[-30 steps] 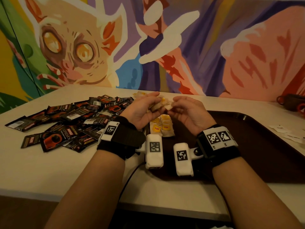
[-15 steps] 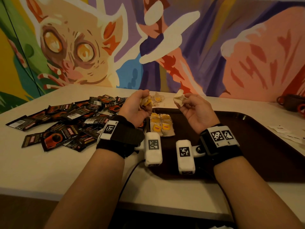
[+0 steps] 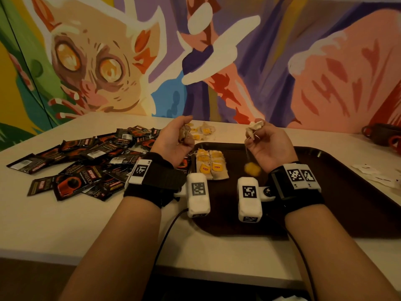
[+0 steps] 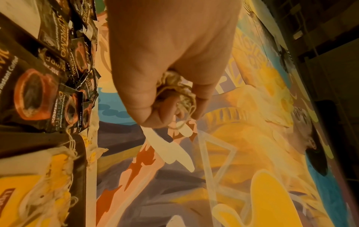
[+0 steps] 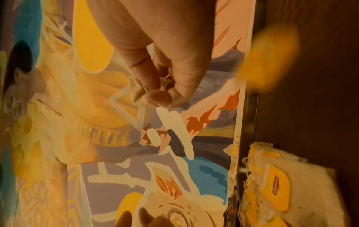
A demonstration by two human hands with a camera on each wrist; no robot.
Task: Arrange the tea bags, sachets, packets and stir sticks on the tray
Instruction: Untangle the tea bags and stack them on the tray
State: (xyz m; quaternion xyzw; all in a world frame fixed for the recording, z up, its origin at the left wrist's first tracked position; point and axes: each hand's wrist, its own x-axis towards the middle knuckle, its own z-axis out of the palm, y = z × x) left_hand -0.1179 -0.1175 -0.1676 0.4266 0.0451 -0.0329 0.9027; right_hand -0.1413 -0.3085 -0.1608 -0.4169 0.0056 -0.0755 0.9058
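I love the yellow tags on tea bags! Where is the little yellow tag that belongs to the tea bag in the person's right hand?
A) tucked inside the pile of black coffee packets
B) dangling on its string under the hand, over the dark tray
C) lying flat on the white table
B: the blurred yellow paper tag hangs by a thin string below the right hand, which pinches a crumpled white tea bag above the dark brown plastic tray.

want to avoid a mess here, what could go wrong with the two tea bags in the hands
The right hand pinches a tea bag whose yellow tag dangles on its string; it may snag the tea bags on the tray. The left hand holds a bunched bag with looped string, which may tangle.
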